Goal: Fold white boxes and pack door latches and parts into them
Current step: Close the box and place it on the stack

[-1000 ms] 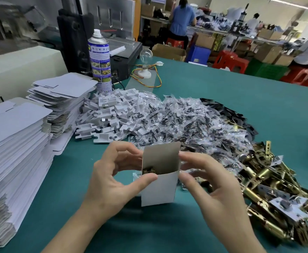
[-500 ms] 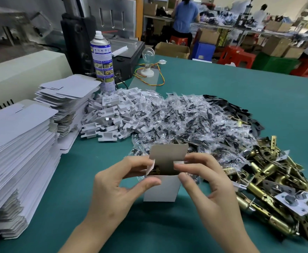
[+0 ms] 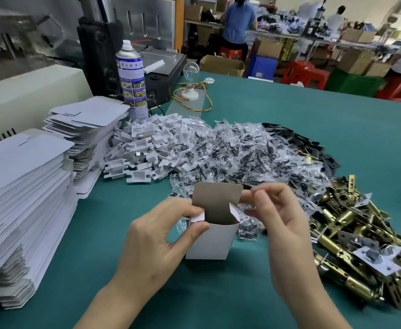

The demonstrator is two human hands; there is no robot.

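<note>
Table: green worktop (image 3: 289, 129), with a busy workshop behind it.
White box (image 3: 211, 243): upright between the hands, back flap raised, mouth open.
Left hand (image 3: 156, 243): thumb and forefinger pinch the box's left side flap.
Right hand (image 3: 287, 233): fingers curled just beside the right side flap; contact unclear.
Door latches (image 3: 351, 233): brass heap at right.
Bagged parts (image 3: 242, 157): piled behind the box.

Green table (image 3: 289, 119), red stools (image 3: 306, 73) behind
</note>
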